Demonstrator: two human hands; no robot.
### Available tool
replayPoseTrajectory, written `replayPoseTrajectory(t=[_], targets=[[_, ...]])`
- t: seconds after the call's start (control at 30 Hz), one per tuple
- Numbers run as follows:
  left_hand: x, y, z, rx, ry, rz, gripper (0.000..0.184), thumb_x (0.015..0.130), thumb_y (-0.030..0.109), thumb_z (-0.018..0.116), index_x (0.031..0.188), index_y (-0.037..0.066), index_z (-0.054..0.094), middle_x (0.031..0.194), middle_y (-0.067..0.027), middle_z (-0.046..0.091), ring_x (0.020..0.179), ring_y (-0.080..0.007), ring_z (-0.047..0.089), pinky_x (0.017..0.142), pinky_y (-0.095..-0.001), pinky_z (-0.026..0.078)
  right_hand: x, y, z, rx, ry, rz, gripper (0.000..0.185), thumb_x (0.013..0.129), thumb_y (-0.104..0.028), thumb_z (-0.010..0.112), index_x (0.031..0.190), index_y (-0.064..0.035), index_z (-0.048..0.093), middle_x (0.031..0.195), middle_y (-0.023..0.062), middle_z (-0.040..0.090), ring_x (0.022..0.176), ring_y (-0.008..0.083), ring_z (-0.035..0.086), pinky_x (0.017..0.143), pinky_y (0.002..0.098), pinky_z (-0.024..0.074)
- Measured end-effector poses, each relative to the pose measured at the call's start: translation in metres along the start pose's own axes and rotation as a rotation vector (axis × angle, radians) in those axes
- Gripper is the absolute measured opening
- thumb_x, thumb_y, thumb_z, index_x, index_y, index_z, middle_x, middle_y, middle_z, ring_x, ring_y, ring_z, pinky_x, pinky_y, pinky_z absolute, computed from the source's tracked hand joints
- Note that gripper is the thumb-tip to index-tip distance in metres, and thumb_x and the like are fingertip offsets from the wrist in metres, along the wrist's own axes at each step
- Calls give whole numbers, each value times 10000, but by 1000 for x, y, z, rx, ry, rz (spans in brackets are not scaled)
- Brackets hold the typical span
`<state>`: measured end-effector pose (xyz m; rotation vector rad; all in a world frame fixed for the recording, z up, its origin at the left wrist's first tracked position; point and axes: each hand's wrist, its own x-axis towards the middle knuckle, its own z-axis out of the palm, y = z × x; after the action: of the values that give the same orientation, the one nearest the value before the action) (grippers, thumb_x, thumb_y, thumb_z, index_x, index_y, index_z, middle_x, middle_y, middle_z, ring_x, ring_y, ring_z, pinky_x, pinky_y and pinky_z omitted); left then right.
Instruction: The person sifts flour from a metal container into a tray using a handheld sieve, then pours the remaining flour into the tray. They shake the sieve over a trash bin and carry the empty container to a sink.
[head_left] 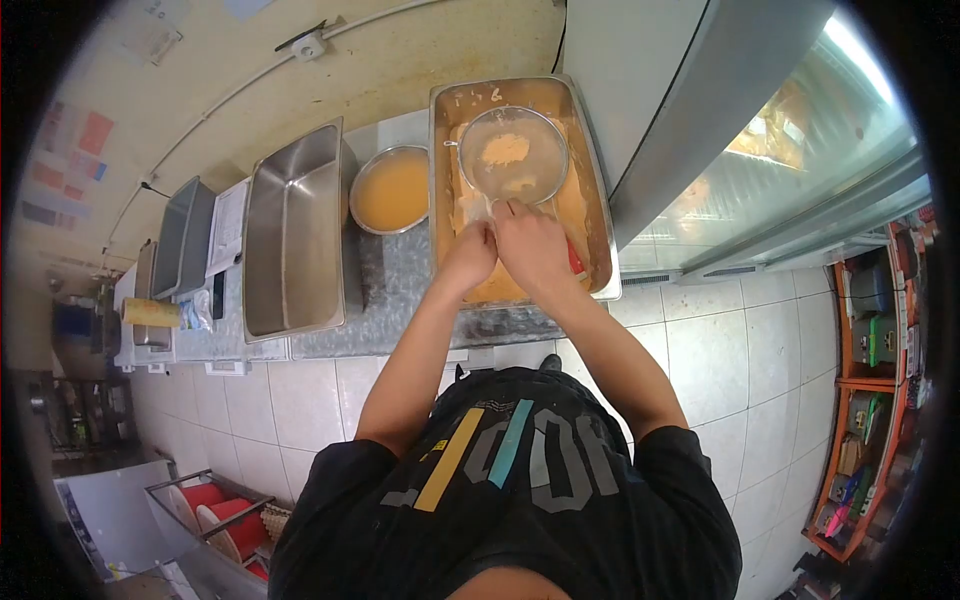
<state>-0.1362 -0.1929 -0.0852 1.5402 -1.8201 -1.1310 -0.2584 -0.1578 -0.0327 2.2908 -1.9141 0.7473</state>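
Note:
My left hand (470, 258) and my right hand (530, 240) meet over a deep steel pan (437, 150) with an orange-tan powder inside. Both hands are closed, fingertips close together. A pale, partly see-through bit (480, 212) shows by the left fingers; what the fingers hold is mostly hidden. Just beyond the knuckles a round mesh sieve (540, 165) lies in the pan, with small heaps of the powder (506, 149) on its mesh. Something red (576, 261) pokes out beside my right wrist, largely covered by it.
Left of the pan stands a round bowl of orange liquid (392, 190). Further left are a deep steel container (300, 230), a sheet of paper (228, 228) and a grey bin (183, 235). A glass-doored cabinet (740, 150) rises close on the right, and an orange shelf rack (850, 383) stands beyond.

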Motion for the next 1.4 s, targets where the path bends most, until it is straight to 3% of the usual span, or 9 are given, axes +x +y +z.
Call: replayPoseTrajectory(t=[0.2,0.3,0.37,0.5,0.7,0.9,0.97,1.07,1.4], targets=[[13,4,-24,-1,129,444,164,822,-2,457,948,-58,546,916,-225,605,887,-330,585,747,-365,456,1,-18,-20,71,76,-157,82,737,-102,541,797,-48,533,759,110,589,733,255,608,618,365,493],[9,9,-28,76,73,388,154,794,-28,504,938,-42,557,923,-161,619,866,-260,592,737,-341,462,-5,-22,-15,84,112,-157,119,706,-105,552,818,-66,536,786,72,578,751,223,601,617,335,495],[3,15,-24,-743,19,16,166,797,-1,542,960,-17,569,938,-88,616,886,-182,578,741,-311,463,-8,-21,-13,64,88,-129,119,711,-102,550,820,-59,527,784,77,574,753,224,597,611,332,493],[8,-6,-4,-869,153,66,222,795,2,558,1017,4,563,932,-50,607,893,-152,573,757,-289,460,-12,-16,-1,53,35,-50,127,715,-103,548,828,-49,526,793,81,576,770,219,598,621,333,491],[-3,-8,6,-814,-179,-110,264,856,74,521,1115,23,499,1062,-76,561,981,-142,540,782,-275,453,4,-23,-5,104,51,-54,109,739,-96,537,832,-42,519,803,115,574,753,237,606,641,357,489],[-16,17,-15,-922,-449,101,429,931,378,429,1225,67,439,1169,-105,520,1097,-213,497,899,-342,432,-19,-38,-15,97,214,-135,98,813,-131,520,889,-69,520,805,123,584,714,248,614,604,349,500],[-5,32,-13,-1456,-396,-216,659,875,621,297,1245,92,432,1205,-117,507,1094,-251,499,929,-381,415,-37,-39,-24,260,49,133,115,826,-150,522,909,-71,517,759,124,584,682,261,618,571,350,503],[3,17,-3,-1487,-421,-162,837,792,739,209,1296,91,374,1252,-136,474,1121,-287,481,956,-409,393,-42,-25,-1,178,-32,228,129,790,-148,548,884,-67,515,721,122,581,677,259,626,563,354,506],[11,31,2,-1572,-296,-95,875,727,800,275,1320,161,351,1259,-127,464,1159,-353,432,914,-573,356,-56,-31,16,152,87,-110,100,704,-93,537,789,-58,498,708,87,543,635,237,592,542,331,478]])
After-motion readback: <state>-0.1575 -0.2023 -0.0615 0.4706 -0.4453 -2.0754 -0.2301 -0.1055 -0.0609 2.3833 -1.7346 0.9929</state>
